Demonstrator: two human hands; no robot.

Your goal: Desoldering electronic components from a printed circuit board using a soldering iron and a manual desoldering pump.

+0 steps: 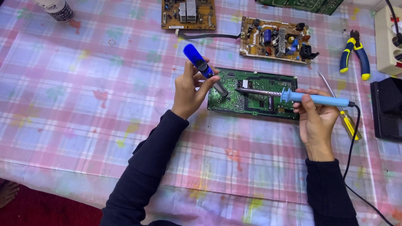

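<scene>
Green circuit board [253, 94] flat on worktop [83, 104]. Left hand [189, 90] fingers closed on blue suction pump [204, 69], nozzle on board; right hand [315, 121] grips soldering iron [293, 96], tip laid over board beside nozzle.

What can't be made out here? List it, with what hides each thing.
Head view:
- Soldering iron tip: too small against the green circuit board to tell whether it touches.
- Blue desoldering pump nozzle: the same.
- White bottle: cut off by the top edge.
- Black box: cut off by the right edge.
- Yellow screwdriver: partly behind the right hand.
</scene>
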